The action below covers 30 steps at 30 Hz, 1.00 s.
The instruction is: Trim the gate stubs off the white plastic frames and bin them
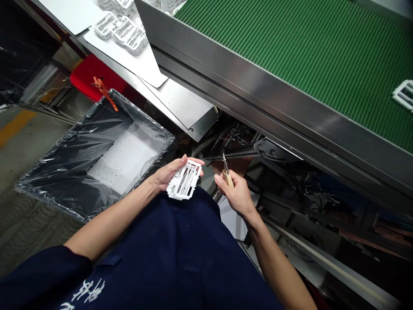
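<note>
Above our lap, a white slatted frame (183, 183) lay across our left grip (165, 173), which was closed on it, with the fingers reaching beneath and past its far side. Our right grip (239, 196) was clamped on the wooden handle of a slender tool (228, 178), whose metal tip (223, 157) pointed up and away from us, well apart from the frame; its exact shape seemed forked, though it was too small to tell surely. We judged that good handling called for support close under the thin slats, which looked apt to bend, and for fingertips well out of the metal tip's path. A short, light stroke, braced by the thumb on the handle, would have suited such fine openings better than force. To our left stood a plastic-lined bin (77, 142); beyond it, similar white frames (129, 34) rested on sheets over the desk (205, 128), beside a green conveyor belt (290, 47).
</note>
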Tool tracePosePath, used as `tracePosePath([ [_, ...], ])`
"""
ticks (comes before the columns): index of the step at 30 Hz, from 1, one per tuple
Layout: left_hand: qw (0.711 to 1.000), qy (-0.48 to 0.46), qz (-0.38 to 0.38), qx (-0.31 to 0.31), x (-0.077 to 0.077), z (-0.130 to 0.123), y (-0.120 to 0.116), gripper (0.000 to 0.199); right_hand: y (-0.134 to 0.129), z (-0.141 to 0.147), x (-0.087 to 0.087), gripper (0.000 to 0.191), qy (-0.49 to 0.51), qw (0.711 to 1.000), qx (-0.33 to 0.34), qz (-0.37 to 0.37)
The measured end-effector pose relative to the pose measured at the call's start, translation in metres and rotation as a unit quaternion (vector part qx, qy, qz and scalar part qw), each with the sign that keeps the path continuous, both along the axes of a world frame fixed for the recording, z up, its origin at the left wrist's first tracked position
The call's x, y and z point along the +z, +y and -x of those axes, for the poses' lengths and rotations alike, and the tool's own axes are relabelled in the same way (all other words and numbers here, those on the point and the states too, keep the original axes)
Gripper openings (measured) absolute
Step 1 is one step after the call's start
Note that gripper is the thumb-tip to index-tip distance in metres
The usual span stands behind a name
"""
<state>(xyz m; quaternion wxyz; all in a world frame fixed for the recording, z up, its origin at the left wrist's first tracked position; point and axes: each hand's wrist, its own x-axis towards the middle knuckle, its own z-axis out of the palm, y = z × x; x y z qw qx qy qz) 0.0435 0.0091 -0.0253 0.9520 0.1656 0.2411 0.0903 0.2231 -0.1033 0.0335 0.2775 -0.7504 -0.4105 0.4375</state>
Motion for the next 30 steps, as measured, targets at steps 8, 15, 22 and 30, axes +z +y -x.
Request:
tracePosePath([
  [8, 0.995, 0.056, -0.027, 0.077, -0.002, -0.019, 0.002, 0.045, 0.013, 0.04, -0.002, 0.038, -0.027, 0.999, -0.041, 0.015],
  [15, 0.991, 0.073, -0.071, 0.083, -0.002, -0.024, 0.001, 0.046, 0.015, 0.033, -0.014, 0.034, 0.116, 0.989, -0.093, -0.004],
  [22, 0.929, 0.258, -0.263, 0.039, -0.01, -0.018, 0.002, 0.016, -0.001, 0.008, -0.027, 0.026, 0.505, 0.839, -0.203, -0.002],
  [30, 0.834, 0.353, -0.422, -0.04, -0.03, -0.015, 0.0, 0.009, -0.005, 0.01, -0.029, 0.024, 0.558, 0.797, -0.232, -0.014],
])
